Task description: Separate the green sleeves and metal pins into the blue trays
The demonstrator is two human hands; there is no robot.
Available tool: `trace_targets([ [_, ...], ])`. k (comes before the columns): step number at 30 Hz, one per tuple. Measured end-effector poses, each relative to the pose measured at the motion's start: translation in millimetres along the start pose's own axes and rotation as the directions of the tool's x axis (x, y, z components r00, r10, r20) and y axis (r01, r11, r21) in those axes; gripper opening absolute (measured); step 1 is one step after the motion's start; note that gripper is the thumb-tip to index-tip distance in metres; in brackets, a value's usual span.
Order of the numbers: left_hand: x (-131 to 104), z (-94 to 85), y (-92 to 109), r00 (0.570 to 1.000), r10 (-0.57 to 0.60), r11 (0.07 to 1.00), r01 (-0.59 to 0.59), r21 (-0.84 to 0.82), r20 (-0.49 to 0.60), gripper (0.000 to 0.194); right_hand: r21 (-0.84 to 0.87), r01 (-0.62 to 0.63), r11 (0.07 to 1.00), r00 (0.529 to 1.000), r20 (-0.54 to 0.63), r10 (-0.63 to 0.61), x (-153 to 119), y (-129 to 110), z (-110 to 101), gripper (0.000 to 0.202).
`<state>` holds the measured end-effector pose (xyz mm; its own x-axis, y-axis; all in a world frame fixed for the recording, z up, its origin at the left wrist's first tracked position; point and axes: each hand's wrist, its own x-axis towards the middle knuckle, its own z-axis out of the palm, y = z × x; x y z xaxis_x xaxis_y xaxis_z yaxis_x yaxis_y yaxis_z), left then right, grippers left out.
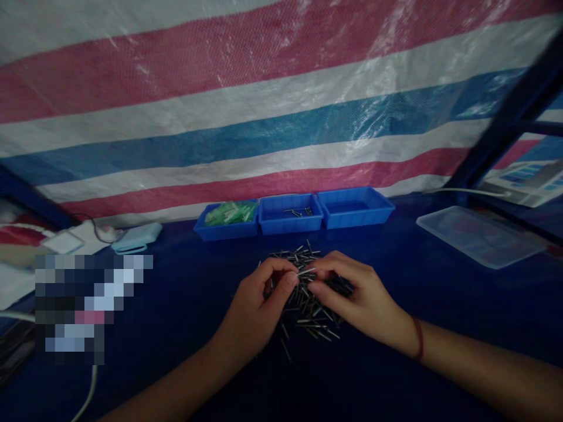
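Observation:
Over a loose pile of slim metal blind rivets, my left hand pinches one silvery rivet between thumb and forefinger. The held rivet lies nearly level, its free end pointing right. My right hand is close to that end, thumb and fingers apart; whether a fingertip touches the rivet I cannot tell. Beneath and between both hands the pile spreads over the dark blue tabletop, partly hidden by the fingers.
Three blue trays stand behind the pile: the left tray holds green-tinted plastic bags, the middle tray a few rivets, alongside the right tray. A clear plastic lid lies right. A light blue case and cables are left.

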<state>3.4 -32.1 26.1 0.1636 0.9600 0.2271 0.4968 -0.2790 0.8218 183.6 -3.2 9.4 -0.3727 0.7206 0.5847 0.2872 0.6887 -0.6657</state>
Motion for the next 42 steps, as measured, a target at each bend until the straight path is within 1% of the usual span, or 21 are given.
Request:
trace_targets([
  [4, -0.6, 0.7, 0.9, 0.999, 0.048, 0.998, -0.049, 0.032, 0.019, 0.011, 0.067, -0.103, 0.992, 0.994, -0.014, 0.104, 2.0, -3.2, 0.9, 0.009],
  [6, -0.3, 1.0, 0.9, 0.998, 0.061, 0.997, -0.062, 0.046, 0.024, 0.009, 0.092, -0.118, 0.989, 0.993, -0.018, 0.12, 1.9, -4.3, 1.9, 0.01],
  [11, -0.3, 1.8, 0.6, 0.995, 0.098, 0.993, -0.1, 0.065, 0.027, 0.006, 0.109, -0.107, 0.988, 0.994, -0.012, 0.109, -1.2, -4.4, 3.7, 0.006],
  [15, 0.0, 2.8, -0.2, 0.99, 0.134, 0.986, -0.137, 0.099, 0.03, 0.005, 0.102, -0.12, 0.988, 0.993, -0.003, 0.121, -3.2, -4.0, 4.0, 0.008],
  [18, 0.6, 3.7, -1.7, 0.985, 0.16, 0.978, -0.167, 0.125, 0.066, 0.011, 0.105, -0.099, 0.99, 0.995, -0.002, 0.1, -3.2, -4.0, 3.7, 0.007],
  [20, 1.2, 4.0, -3.0, 0.978, 0.184, 0.973, -0.195, 0.125, 0.099, 0.01, 0.102, -0.081, 0.992, 0.997, 0.003, 0.081, -2.7, -3.9, 3.6, 0.008],
  [23, 2.1, 4.1, -5.1, 0.973, 0.203, 0.969, -0.216, 0.12, 0.107, 0.009, 0.104, -0.065, 0.992, 0.998, 0.022, 0.063, -1.9, -3.6, 3.6, 0.01],
  [28, 2.5, 4.5, -6.3, 0.977, 0.197, 0.97, -0.207, 0.13, 0.087, 0.007, 0.09, -0.067, 0.994, 0.998, 0.017, 0.066, -1.6, -3.1, 3.8, 0.009],
  [35, 2.6, 1.7, -5.2, 0.974, 0.225, 0.962, -0.226, 0.153, 0.021, 0.002, 0.029, -0.061, 0.998, 0.998, 0.028, 0.06, -3.2, -1.3, 4.8, 0.009],
  [39, 1.6, 1.3, -5.2, 0.967, 0.254, 0.955, -0.255, 0.153, 0.024, 0.002, 0.046, -0.078, 0.996, 0.996, 0.045, 0.075, -2.9, -0.3, 5.1, 0.009],
  [42, 0.6, 1.2, -5.1, 0.968, 0.25, 0.958, -0.252, 0.138, 0.031, 0.004, 0.058, -0.071, 0.996, 0.995, 0.076, 0.067, -2.3, -0.7, 5.0, 0.011],
])
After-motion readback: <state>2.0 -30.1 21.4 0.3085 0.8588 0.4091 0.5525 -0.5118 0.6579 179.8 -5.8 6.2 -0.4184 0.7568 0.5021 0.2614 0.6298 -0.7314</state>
